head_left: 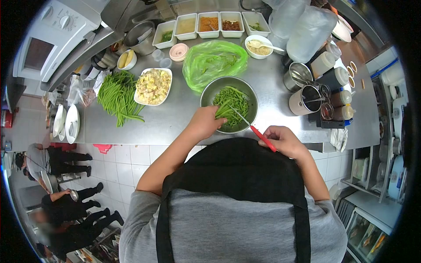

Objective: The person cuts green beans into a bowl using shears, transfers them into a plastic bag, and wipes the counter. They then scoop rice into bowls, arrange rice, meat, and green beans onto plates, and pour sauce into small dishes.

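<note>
"When looking down for the green beans [222,113], where to search?"

"Inside the metal bowl [256,98], just right of the left hand [206,120], nearer to it than to the right hand [284,139]."

"How held?"

"Pinched in a bunch by the left. With the right, gripping a red-handled blade [256,131], slanting from near right to far left, pointing at the bunch."
</note>
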Demonstrator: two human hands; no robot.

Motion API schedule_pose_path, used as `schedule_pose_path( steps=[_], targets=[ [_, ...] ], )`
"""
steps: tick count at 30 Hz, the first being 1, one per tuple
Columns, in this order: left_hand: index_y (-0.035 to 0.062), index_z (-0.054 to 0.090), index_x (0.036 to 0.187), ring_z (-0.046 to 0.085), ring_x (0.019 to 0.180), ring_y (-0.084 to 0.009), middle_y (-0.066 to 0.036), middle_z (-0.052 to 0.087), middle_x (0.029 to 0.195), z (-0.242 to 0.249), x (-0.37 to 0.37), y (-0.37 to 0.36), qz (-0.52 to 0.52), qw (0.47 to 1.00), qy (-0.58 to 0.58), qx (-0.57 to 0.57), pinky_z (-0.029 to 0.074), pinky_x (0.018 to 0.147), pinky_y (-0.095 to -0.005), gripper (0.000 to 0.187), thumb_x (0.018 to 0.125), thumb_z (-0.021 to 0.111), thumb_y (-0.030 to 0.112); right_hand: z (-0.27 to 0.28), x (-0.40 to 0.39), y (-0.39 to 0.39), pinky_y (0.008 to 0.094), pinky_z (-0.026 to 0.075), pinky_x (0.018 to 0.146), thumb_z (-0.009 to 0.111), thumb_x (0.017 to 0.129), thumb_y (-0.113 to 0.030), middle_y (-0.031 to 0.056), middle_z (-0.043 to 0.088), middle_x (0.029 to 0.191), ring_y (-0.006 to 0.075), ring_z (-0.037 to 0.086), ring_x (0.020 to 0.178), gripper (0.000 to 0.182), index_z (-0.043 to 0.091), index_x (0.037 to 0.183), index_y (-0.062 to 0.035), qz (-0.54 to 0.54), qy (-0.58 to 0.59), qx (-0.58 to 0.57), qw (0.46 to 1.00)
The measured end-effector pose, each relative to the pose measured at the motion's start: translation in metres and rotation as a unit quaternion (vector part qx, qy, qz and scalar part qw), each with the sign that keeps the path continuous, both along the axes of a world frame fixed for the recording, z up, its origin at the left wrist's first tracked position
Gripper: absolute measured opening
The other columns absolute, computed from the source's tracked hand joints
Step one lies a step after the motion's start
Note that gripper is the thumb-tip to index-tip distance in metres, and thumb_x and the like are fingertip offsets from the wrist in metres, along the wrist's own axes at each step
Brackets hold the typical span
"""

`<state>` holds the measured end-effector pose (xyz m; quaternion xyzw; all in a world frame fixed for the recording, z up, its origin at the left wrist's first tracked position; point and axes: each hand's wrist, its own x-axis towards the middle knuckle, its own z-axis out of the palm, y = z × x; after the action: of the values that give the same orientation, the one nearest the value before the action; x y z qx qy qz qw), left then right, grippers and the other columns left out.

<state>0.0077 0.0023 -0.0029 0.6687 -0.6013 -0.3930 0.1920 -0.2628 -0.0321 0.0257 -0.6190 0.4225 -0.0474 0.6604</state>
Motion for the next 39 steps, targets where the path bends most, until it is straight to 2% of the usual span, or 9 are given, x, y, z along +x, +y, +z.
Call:
schedule_pose_path(
  steps=[5, 11, 14, 24, 27, 28, 32, 35, 39],
  targets=[
    [0.0003, 0.061, 0.086, 0.056, 0.053, -0.0122, -0.006, 0.062, 0.064, 0.009, 0.000, -0.003, -0.014, 0.998, -0.019, 0.055, 0.045, 0.051, -0.0271, 0.017, 0.080, 0.064, 0.016, -0.006, -0.008, 0.001, 0.0198, 0.039, 0.054, 0.068, 0.079, -0.015, 0.0006, 0.059, 0.066, 0.0055, 0.050, 0.059, 0.017, 0.059, 0.078, -0.0004, -0.019, -0.012, -0.026, 0.999],
    [0.0035, 0.061, 0.089, 0.048, 0.050, -0.0058, 0.000, 0.058, 0.065, 0.007, 0.011, -0.007, 0.020, 0.967, 0.211, 0.143, 0.038, 0.046, -0.0201, 0.014, 0.083, 0.063, 0.016, 0.004, -0.019, 0.000, 0.0186, 0.040, 0.055, 0.069, 0.076, -0.009, -0.0006, 0.058, 0.069, 0.0045, 0.052, 0.062, 0.016, 0.058, 0.082, -0.0005, -0.031, 0.006, -0.044, 0.999],
    [0.0035, 0.061, 0.091, 0.047, 0.050, -0.0050, 0.000, 0.058, 0.066, 0.008, 0.013, -0.007, 0.013, 0.961, 0.231, 0.152, 0.036, 0.045, -0.0195, 0.015, 0.082, 0.064, 0.016, 0.009, -0.019, -0.004, 0.0182, 0.040, 0.056, 0.070, 0.075, -0.008, -0.0015, 0.058, 0.071, 0.0040, 0.052, 0.063, 0.017, 0.058, 0.084, -0.0010, -0.021, -0.006, -0.048, 0.999],
    [0.0026, 0.061, 0.096, 0.051, 0.056, -0.0061, -0.001, 0.059, 0.068, 0.004, 0.010, -0.008, -0.033, 0.978, 0.136, 0.155, 0.039, 0.047, -0.0202, 0.019, 0.082, 0.064, 0.015, 0.009, -0.006, -0.009, 0.0194, 0.038, 0.052, 0.065, 0.078, -0.010, -0.0012, 0.057, 0.067, 0.0046, 0.050, 0.059, 0.012, 0.058, 0.081, -0.0002, -0.020, 0.022, -0.036, 0.999],
    [0.0016, 0.060, 0.100, 0.049, 0.053, -0.0064, -0.003, 0.059, 0.069, 0.005, 0.016, -0.009, -0.013, 0.958, 0.220, 0.181, 0.038, 0.046, -0.0202, 0.022, 0.082, 0.064, 0.014, -0.013, -0.028, -0.012, 0.0283, 0.044, 0.053, 0.067, 0.077, -0.020, 0.0097, 0.061, 0.063, 0.0160, 0.058, 0.057, 0.023, 0.061, 0.082, 0.0018, -0.083, 0.073, -0.207, 0.972],
    [0.0012, 0.059, 0.102, 0.049, 0.053, -0.0066, -0.003, 0.060, 0.069, 0.006, 0.020, -0.009, -0.003, 0.941, 0.276, 0.197, 0.038, 0.046, -0.0202, 0.024, 0.082, 0.064, 0.014, -0.009, -0.030, -0.012, 0.0366, 0.047, 0.060, 0.064, 0.077, -0.019, 0.0173, 0.062, 0.069, 0.0296, 0.062, 0.064, 0.022, 0.062, 0.084, 0.0019, -0.090, 0.175, -0.290, 0.937],
    [0.0000, 0.057, 0.108, 0.047, 0.050, -0.0069, -0.006, 0.060, 0.072, 0.011, 0.021, -0.006, 0.013, 0.885, 0.414, 0.212, 0.037, 0.046, -0.0192, 0.030, 0.082, 0.064, 0.012, -0.047, -0.039, -0.024, 0.0443, 0.046, 0.072, 0.064, 0.075, -0.017, 0.0224, 0.059, 0.089, 0.0397, 0.058, 0.081, 0.022, 0.062, 0.088, 0.0008, -0.051, 0.257, -0.397, 0.879],
    [0.0007, 0.057, 0.111, 0.047, 0.051, -0.0067, -0.006, 0.060, 0.074, 0.008, 0.022, -0.005, 0.012, 0.868, 0.452, 0.204, 0.037, 0.047, -0.0188, 0.033, 0.080, 0.066, 0.009, -0.049, -0.021, -0.024, 0.0439, 0.047, 0.074, 0.065, 0.073, -0.016, 0.0217, 0.055, 0.099, 0.0402, 0.057, 0.082, 0.024, 0.061, 0.091, 0.0001, -0.097, 0.281, -0.426, 0.854],
    [0.0006, 0.057, 0.111, 0.048, 0.052, -0.0077, -0.006, 0.060, 0.075, 0.005, 0.021, -0.002, -0.007, 0.875, 0.446, 0.189, 0.038, 0.049, -0.0202, 0.038, 0.075, 0.069, 0.007, -0.025, 0.025, -0.029, 0.0356, 0.048, 0.071, 0.068, 0.072, -0.004, 0.0165, 0.054, 0.101, 0.0329, 0.058, 0.082, 0.031, 0.061, 0.102, -0.0037, -0.091, 0.030, -0.560, 0.823]
  ],
)
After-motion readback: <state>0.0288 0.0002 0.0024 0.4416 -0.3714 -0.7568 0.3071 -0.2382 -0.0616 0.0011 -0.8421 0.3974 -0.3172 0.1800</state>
